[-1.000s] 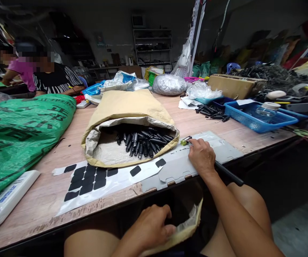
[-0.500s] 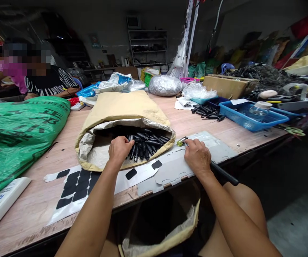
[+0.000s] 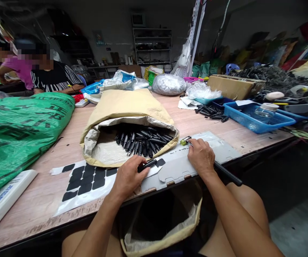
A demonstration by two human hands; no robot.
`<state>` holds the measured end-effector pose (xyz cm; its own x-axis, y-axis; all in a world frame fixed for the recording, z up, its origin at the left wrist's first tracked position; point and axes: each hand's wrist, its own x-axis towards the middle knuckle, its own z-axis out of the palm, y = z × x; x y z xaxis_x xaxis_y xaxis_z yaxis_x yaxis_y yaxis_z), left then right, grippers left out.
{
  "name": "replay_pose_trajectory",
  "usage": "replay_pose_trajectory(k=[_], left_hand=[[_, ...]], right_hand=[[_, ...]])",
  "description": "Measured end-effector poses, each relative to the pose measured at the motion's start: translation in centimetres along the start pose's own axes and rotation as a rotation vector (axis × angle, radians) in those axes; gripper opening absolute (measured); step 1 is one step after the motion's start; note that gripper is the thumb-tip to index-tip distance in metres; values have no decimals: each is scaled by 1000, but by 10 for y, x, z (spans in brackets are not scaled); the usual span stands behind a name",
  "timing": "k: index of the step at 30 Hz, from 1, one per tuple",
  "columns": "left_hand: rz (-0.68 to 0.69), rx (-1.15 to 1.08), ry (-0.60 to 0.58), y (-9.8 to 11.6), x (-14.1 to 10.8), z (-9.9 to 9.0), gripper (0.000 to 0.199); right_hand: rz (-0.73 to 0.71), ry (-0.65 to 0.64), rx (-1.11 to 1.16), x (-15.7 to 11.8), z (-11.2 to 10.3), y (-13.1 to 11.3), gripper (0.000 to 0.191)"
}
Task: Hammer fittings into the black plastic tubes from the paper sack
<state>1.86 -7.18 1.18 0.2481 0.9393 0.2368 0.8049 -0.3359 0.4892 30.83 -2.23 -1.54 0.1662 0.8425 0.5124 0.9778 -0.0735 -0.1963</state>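
Observation:
Between the thumb and fingers of my left hand (image 3: 131, 174) is a black cylindrical part (image 3: 147, 165), held over the sheet of black stickers (image 3: 83, 178). My right hand (image 3: 201, 155) is closed on a hammer with a black ribbed handle (image 3: 227, 173) and a yellow-green tip (image 3: 185, 141); its head lies just above the grey board (image 3: 213, 150). Behind my left hand, a tan woven sack (image 3: 132, 103) lies with its mouth towards me, with several black parts (image 3: 143, 142) inside.
A second open sack (image 3: 167, 242) is below the table edge. A green sack (image 3: 25, 125) and a white device (image 3: 8, 198) are at left. A blue tray (image 3: 258, 123), loose black parts (image 3: 210, 112) and a cardboard box (image 3: 231, 87) are at right. Two people sit at far left.
My left hand has come out of the sack towards me and now holds a black part. My right hand keeps its hold on the hammer. The view has shifted slightly.

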Motion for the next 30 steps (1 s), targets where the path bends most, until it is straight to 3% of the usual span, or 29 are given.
replay_pose_trajectory(k=[4,7,11,16,20,25,30], left_hand=[[25,-127,40,-5,-2,7,11],[15,-179,25,-6,-2,5,11],[-11,-192,25,-5,-1,4,11],[-12,-270,29,-9,0,7,12],[-5,-316,21,-12,-1,7,13],[-1,-316,19,-10,-1,6,12],[-18,-317,30,-11,0,7,15]], right_hand=[[8,-28,52,2,-2,2,30],[16,26,145,-1,-14,-3,32],[-36,122,509,-18,-44,-29,32],[-244,-90,907,-45,-71,-73,27],[-340,-96,922,-62,-67,-92,31],[-390,-177,739,-69,-53,-94,37],[-344,-61,745,-65,-55,-88,33]])
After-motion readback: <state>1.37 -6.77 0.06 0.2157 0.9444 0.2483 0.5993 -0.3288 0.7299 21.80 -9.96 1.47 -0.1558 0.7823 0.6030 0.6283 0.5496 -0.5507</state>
